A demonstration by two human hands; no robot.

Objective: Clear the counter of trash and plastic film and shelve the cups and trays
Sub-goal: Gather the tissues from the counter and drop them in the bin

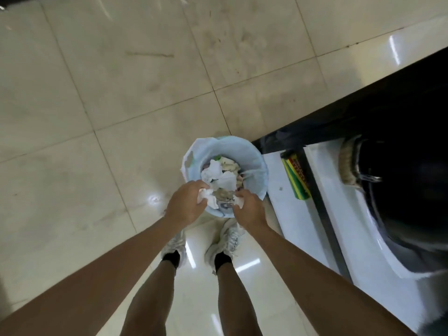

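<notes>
**Crumpled paper held over the lined bin**

Nearest the camera, two bare forearms are seen reaching forward and down above a pair of pale grey sneakers planted on the glossy cream tiled floor. The left hand is curled around a wad of crumpled white tissue, which is pinched between thumb and fingers at the near left rim of the bin. The right hand is closed on a smaller scrap of white paper, held at the near right rim. Just beyond both hands, the round wastebasket lined with a pale blue plastic bag is seen standing on the floor, filled with more crumpled white and brownish paper trash. To the bin's right, a white ledge carries a green and yellow striped box, lying along the ledge's far edge beside a dark frame.
</notes>
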